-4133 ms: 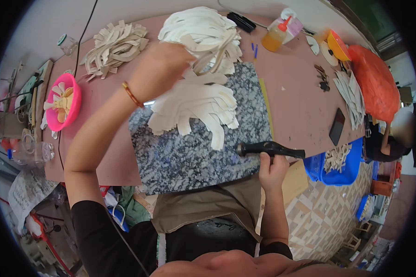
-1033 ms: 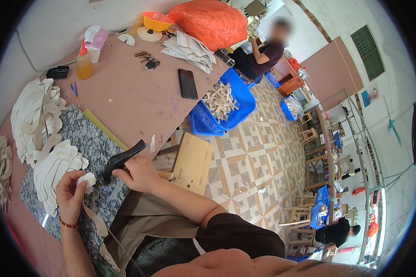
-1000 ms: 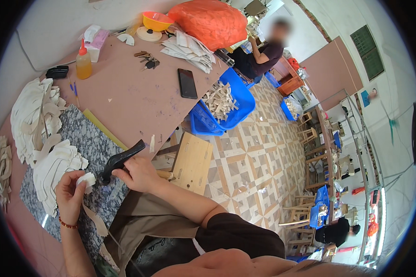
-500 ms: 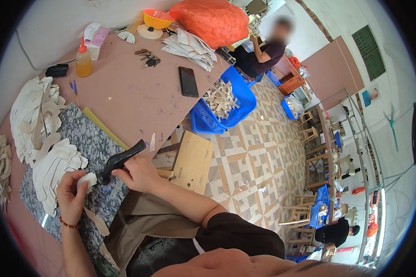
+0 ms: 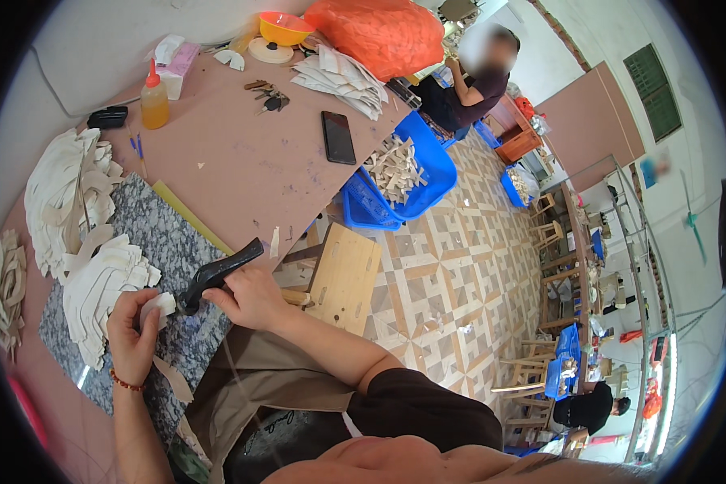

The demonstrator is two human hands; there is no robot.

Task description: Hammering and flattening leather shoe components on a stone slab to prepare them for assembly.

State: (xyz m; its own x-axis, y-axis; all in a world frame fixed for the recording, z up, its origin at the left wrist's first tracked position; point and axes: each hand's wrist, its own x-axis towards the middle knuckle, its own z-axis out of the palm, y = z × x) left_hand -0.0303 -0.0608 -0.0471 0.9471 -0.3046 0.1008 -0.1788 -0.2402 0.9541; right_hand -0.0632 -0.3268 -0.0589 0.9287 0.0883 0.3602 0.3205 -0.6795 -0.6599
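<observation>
My left hand [image 5: 133, 343] is closed on a pale strip [image 5: 163, 306], whose loose tail [image 5: 172, 379] hangs over the slab's near edge. My right hand [image 5: 254, 297] grips a black hammer [image 5: 226, 264] partway along its handle. The hammer's head is low over a speckled granite slab [image 5: 149, 214], right beside the strip's folded end; whether they touch, I cannot tell. A fanned stack of white strips [image 5: 97, 294] lies just beyond my left hand, on the slab. Behind it is a larger pile of white strips [image 5: 60, 202].
The brown table [image 5: 226, 185] carries a glue bottle [image 5: 154, 101], keys [image 5: 270, 98], a phone [image 5: 338, 137] and white cut pieces [image 5: 343, 81]. Blue baskets [image 5: 440, 173] with strips stand by its right edge, near a wooden stool [image 5: 347, 278]. A co-worker [image 5: 480, 89] sits beyond.
The whole view has shifted slightly. Both hands keep their holds, and the hammer head remains close to the strip. A pink object has come into view at the lower left.
</observation>
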